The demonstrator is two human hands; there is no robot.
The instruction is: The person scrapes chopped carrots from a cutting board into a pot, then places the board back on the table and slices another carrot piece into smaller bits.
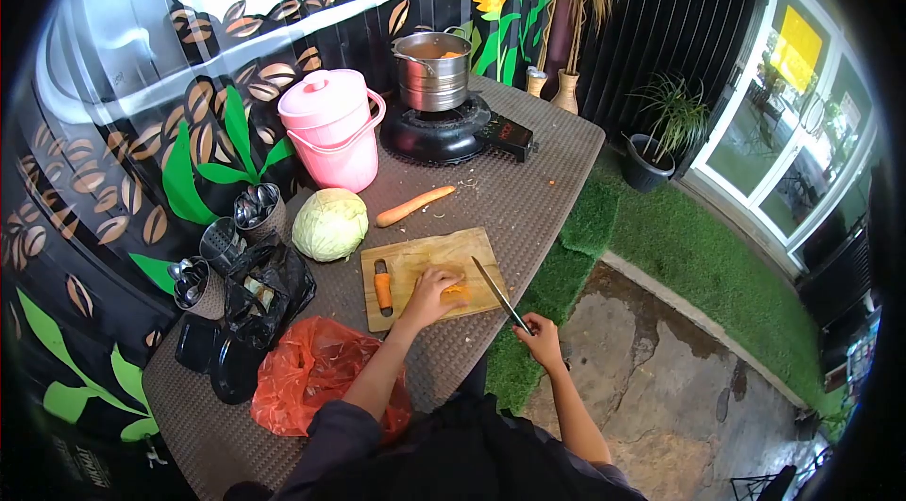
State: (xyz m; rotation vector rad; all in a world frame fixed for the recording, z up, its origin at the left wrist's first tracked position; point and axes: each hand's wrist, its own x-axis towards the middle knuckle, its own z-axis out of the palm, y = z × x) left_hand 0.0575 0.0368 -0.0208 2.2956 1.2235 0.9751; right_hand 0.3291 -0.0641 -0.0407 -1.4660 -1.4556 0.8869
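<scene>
My left hand (432, 295) rests on the wooden cutting board (425, 250), its fingers bent down around cut carrot pieces (457, 291). How many pieces lie under the fingers is hidden. In my right hand (541, 341) is the handle of a knife (496, 288). Its long blade points up and left across the board's right edge, apart from the left hand. A thick length of carrot (382, 292) lies at the board's left side, beside the handle slot. Beyond the board, a longer whole carrot (415, 206) lies on the table.
A pale green cabbage (330, 225) sits left of the whole carrot. Behind are a lidded pink bucket (330, 138) and a steel pot (433, 81) on a portable stove (436, 138). A red plastic bag (307, 374), black bag (274, 289) and cutlery holders (198, 289) stand left.
</scene>
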